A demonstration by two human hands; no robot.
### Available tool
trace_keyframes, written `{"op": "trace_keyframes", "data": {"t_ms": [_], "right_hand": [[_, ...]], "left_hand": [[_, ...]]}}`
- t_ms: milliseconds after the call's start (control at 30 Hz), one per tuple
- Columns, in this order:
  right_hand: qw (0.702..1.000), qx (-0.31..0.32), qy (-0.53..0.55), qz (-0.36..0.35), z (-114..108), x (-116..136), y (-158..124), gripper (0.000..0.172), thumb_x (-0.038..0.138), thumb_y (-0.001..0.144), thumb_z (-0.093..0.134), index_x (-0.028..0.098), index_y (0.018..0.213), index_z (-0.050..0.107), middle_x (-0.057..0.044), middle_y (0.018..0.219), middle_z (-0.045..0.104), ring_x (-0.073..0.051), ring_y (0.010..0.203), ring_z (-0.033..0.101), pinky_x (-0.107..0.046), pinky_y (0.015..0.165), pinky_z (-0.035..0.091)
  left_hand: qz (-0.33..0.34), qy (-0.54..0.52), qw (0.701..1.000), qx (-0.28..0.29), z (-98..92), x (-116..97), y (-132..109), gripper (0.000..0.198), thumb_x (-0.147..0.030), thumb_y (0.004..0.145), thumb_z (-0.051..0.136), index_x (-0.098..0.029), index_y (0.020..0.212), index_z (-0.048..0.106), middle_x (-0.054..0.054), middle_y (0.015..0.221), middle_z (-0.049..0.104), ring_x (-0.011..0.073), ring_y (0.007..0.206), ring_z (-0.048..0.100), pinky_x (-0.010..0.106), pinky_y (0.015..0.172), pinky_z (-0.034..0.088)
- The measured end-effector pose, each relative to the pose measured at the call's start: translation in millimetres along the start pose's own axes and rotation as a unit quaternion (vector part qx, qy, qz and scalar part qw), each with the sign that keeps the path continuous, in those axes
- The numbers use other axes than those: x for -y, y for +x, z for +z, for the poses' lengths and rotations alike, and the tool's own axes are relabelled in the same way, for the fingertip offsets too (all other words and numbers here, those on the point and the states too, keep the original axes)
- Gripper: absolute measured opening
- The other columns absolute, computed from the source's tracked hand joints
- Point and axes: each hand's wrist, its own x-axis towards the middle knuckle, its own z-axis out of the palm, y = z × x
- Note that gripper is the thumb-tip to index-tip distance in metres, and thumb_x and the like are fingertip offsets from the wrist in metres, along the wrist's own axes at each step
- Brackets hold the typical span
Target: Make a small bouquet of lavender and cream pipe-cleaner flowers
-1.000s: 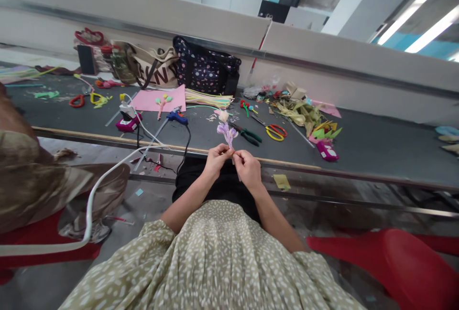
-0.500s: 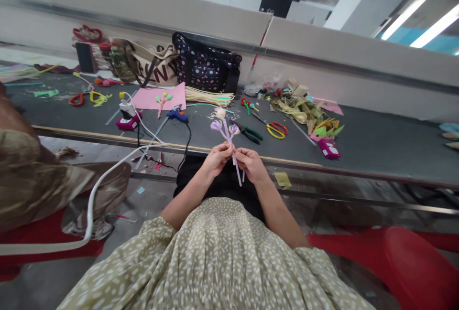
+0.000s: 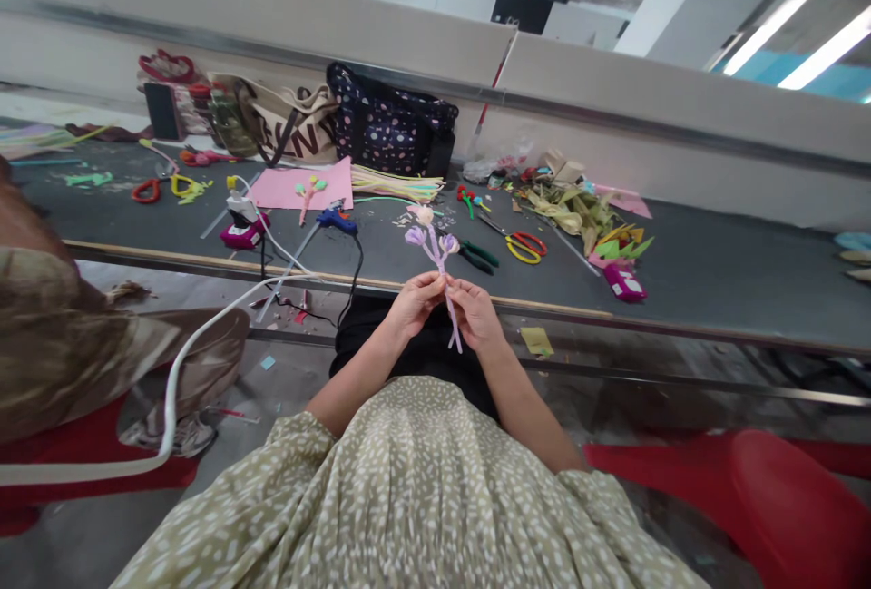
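Both hands pinched shut on stems of pipe-cleaner flower bunch [image 3: 430, 242]. Left hand [image 3: 415, 300] and right hand [image 3: 477, 315] meet fingertip to fingertip mid-stem, over lap, just short of table [image 3: 680, 285] edge. Lilac heads stick up above grip, stem tails hang below it.

Looks featherlight, fuzzy so not slippery, wire core bends easy (heads probably squash). Hold by stems, not blooms.

Wrists low, forearms angled inward.

Just past grip: green-handled pliers [image 3: 476, 255]. Scissors [image 3: 523, 247] further right, blue glue gun [image 3: 336, 221] off left.
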Motion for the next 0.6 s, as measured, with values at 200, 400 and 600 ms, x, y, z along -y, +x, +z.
{"op": "trace_keyframes", "data": {"t_ms": [200,400,600], "right_hand": [[0.975,-0.090,-0.143,-0.142,-3,-4,0,0.022,0.039,0.077,0.066,0.019,0.074,0.057,0.006,0.061,0.051,-0.008,0.052,0.039,-0.022,0.051,0.033],[0.827,-0.189,-0.465,-0.255,-6,-8,-5,0.021,0.037,0.087,0.054,0.018,0.081,0.062,0.002,0.065,0.054,-0.013,0.058,0.046,-0.026,0.060,0.036],[0.726,-0.175,-0.581,-0.323,-3,-14,-8,0.022,0.031,0.092,0.047,0.018,0.083,0.063,-0.002,0.073,0.060,-0.014,0.063,0.050,-0.027,0.062,0.035]], "left_hand": [[0.031,0.012,0.998,-0.049,3.3,4,-4,0.036,-0.036,0.060,0.086,-0.014,0.086,0.075,0.003,0.069,0.067,0.0088,0.060,0.057,0.021,0.060,0.045],[0.097,0.072,0.988,-0.091,8.7,14,-5,0.029,-0.035,0.061,0.085,-0.015,0.078,0.072,0.001,0.071,0.067,0.0089,0.062,0.057,0.021,0.061,0.044],[0.132,0.104,0.978,-0.122,8.0,11,-1,0.029,-0.033,0.056,0.086,-0.014,0.062,0.065,-0.001,0.062,0.061,0.0093,0.059,0.052,0.023,0.061,0.043]]}}
